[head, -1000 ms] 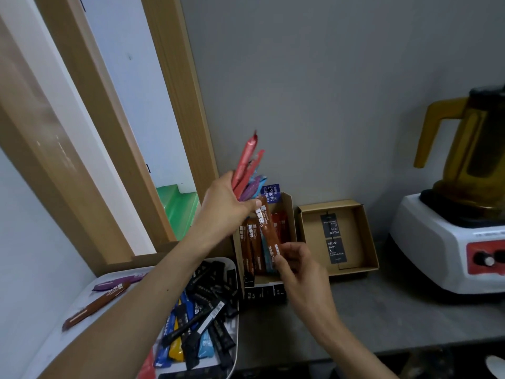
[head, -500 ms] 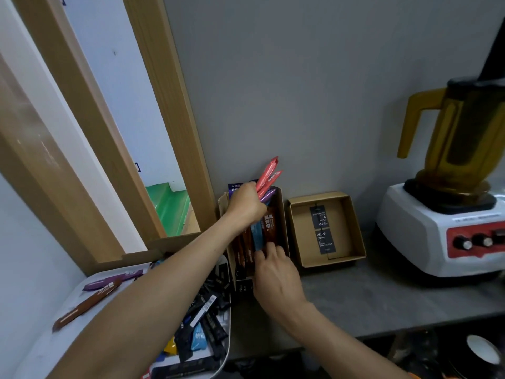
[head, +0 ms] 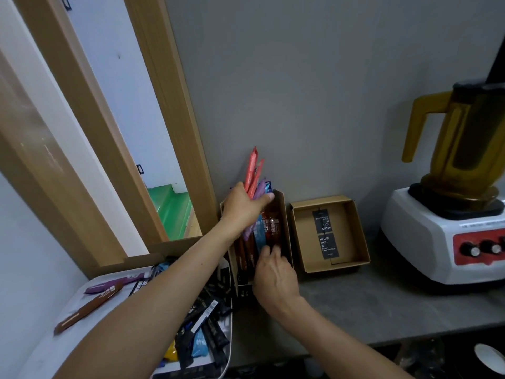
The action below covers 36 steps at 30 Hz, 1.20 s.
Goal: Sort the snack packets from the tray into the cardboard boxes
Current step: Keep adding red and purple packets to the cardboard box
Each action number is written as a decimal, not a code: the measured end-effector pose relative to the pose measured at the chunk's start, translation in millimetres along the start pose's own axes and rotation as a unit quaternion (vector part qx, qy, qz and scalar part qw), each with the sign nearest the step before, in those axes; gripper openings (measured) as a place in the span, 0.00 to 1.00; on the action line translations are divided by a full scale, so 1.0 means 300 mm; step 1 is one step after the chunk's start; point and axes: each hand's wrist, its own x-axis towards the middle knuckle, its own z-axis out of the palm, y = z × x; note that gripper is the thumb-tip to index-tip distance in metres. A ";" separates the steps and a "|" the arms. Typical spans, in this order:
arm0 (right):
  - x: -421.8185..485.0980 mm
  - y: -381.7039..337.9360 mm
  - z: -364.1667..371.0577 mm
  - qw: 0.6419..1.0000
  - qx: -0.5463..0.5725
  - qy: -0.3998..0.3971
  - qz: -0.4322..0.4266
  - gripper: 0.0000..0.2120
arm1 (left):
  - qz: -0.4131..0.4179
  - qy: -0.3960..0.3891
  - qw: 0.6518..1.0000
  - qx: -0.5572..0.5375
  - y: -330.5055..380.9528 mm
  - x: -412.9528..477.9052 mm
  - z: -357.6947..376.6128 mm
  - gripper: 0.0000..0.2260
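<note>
Holding entry, left hand [head: 243, 206]: fingers and thumb curled round a fan of stick packets [head: 254, 170] — two red, one purple, one blue. The upper ends point up along the grey wall [head: 328, 91], and the hand hangs over the far end of the narrow cardboard box [head: 284, 214].

Right hand [head: 273, 274]: at the near end of the same box, fingers bent, their tips on the lower ends of the boxed packets [head: 269, 228]. Whether they pinch one or only press on it cannot be told.

Narrow cardboard box: on the grey counter [head: 369, 302], just beside the tray. It holds brown, blue and red-brown sticks lying side by side lengthwise.

Square cardboard box [head: 352, 233]: on the counter, just right of the narrow one, apart from both hands. Two black printed tags [head: 325, 233] lie inside it, end to end.

Tray [head: 41, 351]: white, at the lower left, partly under the left forearm. On it:
- a brown packet [head: 87, 310], lying alone near the left side
- a purple packet [head: 114, 284], just beyond the brown one
- a loose heap of packets [head: 205, 321] at the right side, mostly black, some blue, one yellow

Blender [head: 448, 236]: white base with a red knob panel and an amber jug — at the far right of the counter, well apart from the boxes.

Wooden frame [head: 169, 119]: slanting up on the left, behind the tray.
</note>
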 end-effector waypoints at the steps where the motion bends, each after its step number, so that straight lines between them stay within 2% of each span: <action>1: 0.003 0.001 0.002 1.000 0.008 0.011 0.002 0.22 | -0.027 -0.011 0.998 -0.050 0.009 -0.013 -0.012 0.24; 3: 0.009 -0.001 0.005 0.999 0.020 0.027 0.005 0.23 | -0.067 -0.027 0.989 -0.131 0.020 -0.043 -0.037 0.22; 7: 0.012 0.004 0.003 0.997 0.065 0.029 0.006 0.24 | -0.067 -0.022 0.972 -0.225 0.013 -0.107 -0.086 0.17; 10: 0.010 0.026 -0.027 0.977 0.202 0.071 -0.012 0.11 | -0.058 -0.017 0.959 -0.277 -0.009 -0.138 -0.114 0.15; 11: 0.005 0.034 -0.038 0.953 0.296 0.070 -0.006 0.07 | -0.053 -0.017 0.958 -0.282 -0.014 -0.146 -0.121 0.15; 13: -0.016 0.035 -0.070 0.862 0.506 0.029 0.018 0.06 | -0.045 -0.021 0.956 -0.290 -0.015 -0.159 -0.132 0.12; 14: -0.025 0.034 -0.084 0.817 0.576 0.008 0.023 0.07 | -0.044 -0.024 0.954 -0.295 -0.014 -0.166 -0.135 0.12; 15: -0.031 0.029 -0.098 0.791 0.612 -0.005 0.021 0.06 | -0.043 -0.026 0.953 -0.298 -0.014 -0.171 -0.135 0.11; 18: -0.037 0.017 -0.122 0.762 0.647 -0.008 0.008 0.06 | -0.025 -0.011 0.962 -0.271 -0.016 -0.183 -0.130 0.12; 20: -0.035 0.020 -0.121 0.759 0.651 0.000 0.000 0.10 | -0.019 0.007 0.964 -0.265 -0.021 -0.187 -0.127 0.13; 22: -0.039 0.021 -0.120 0.773 0.634 0.011 -0.016 0.12 | -0.014 0.019 0.966 -0.256 -0.018 -0.190 -0.129 0.17; 25: -0.042 0.030 -0.118 0.784 0.621 0.017 -0.010 0.08 | -0.002 0.008 0.967 -0.256 -0.008 -0.184 -0.140 0.18; 27: -0.044 0.036 -0.121 0.774 0.633 0.006 0.003 0.07 | 0.005 0.012 0.964 -0.265 0.006 -0.176 -0.160 0.15; 31: -0.063 0.050 -0.112 0.751 0.660 -0.020 0.014 0.08 | 0.047 0.061 0.980 -0.185 0.023 -0.148 -0.216 0.10; 34: -0.073 0.055 -0.110 0.744 0.667 -0.022 0.008 0.08 | 0.072 0.073 0.989 -0.106 0.031 -0.141 -0.236 0.11; 36: -0.080 0.053 -0.111 0.743 0.669 -0.013 0.003 0.12 | 0.083 0.072 0.990 -0.091 0.042 -0.142 -0.239 0.12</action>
